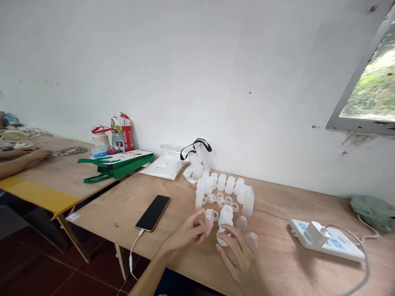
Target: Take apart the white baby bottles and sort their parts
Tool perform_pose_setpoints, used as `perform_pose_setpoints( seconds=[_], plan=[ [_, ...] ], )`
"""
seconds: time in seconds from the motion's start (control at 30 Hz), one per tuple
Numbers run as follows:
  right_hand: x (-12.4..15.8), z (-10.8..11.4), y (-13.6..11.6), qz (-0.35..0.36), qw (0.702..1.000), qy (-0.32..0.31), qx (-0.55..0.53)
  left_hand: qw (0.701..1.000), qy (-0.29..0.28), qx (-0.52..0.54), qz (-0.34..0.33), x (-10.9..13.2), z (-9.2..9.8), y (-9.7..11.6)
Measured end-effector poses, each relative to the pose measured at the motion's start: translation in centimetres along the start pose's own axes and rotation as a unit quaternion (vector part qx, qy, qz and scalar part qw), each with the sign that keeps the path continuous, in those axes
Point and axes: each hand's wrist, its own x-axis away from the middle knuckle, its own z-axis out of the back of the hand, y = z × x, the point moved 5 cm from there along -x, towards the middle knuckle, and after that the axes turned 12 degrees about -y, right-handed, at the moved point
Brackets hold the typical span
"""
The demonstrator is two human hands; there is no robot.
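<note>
My left hand (189,232) pinches a translucent plastic screw ring (209,215), tilted on its edge. My right hand (237,251) is spread, fingertips in front of the lower part of a white waisted plastic bottle (226,214); whether they touch it I cannot tell. Another loose ring (215,215) lies between the held one and that bottle. Two clear domed caps, a far cap (242,223) and a near cap (252,241), sit right of the bottle. Behind, several rings (220,200) lie inside a curve of white bottles (230,185) and a stack of nested clear caps (248,200).
A charging phone (153,212) lies to the left. White plastic packages (163,165) and a black-handled bag (199,164) rest by the wall. At right are a power strip (327,240) and a green cloth item (373,211). Another person's arms (24,160) rest on the far-left table.
</note>
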Motion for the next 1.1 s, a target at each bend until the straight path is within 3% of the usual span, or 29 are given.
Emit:
perform_pose_setpoints(
  seconds=[0.2,0.43,0.6,0.73,0.9,1.1],
  plan=[
    [-0.7,-0.7,-0.7,-0.038,0.998,0.013,-0.045,0.999,-0.039,0.026,-0.026,-0.6,-2.2,-0.3],
    [-0.7,-0.4,-1.2,-0.057,0.993,0.052,-0.089,0.998,-0.025,0.055,-0.014,-0.9,-2.8,-1.1],
    [-0.8,0.7,-1.4,-0.036,0.993,0.078,-0.081,0.998,0.016,0.03,-0.052,-1.0,-2.3,-0.5],
    [-0.6,2.5,-0.2,-0.044,0.993,0.106,-0.04,0.996,0.034,0.006,-0.081,-0.8,-1.4,0.9],
    [-0.4,3.6,1.1,-0.062,0.99,0.127,-0.016,0.996,0.0,0.028,-0.084,-0.6,-1.8,1.5],
    [-0.5,2.9,0.5,-0.044,0.993,0.106,0.024,0.994,-0.056,0.076,-0.059,-1.0,-3.6,0.6]
  ],
)
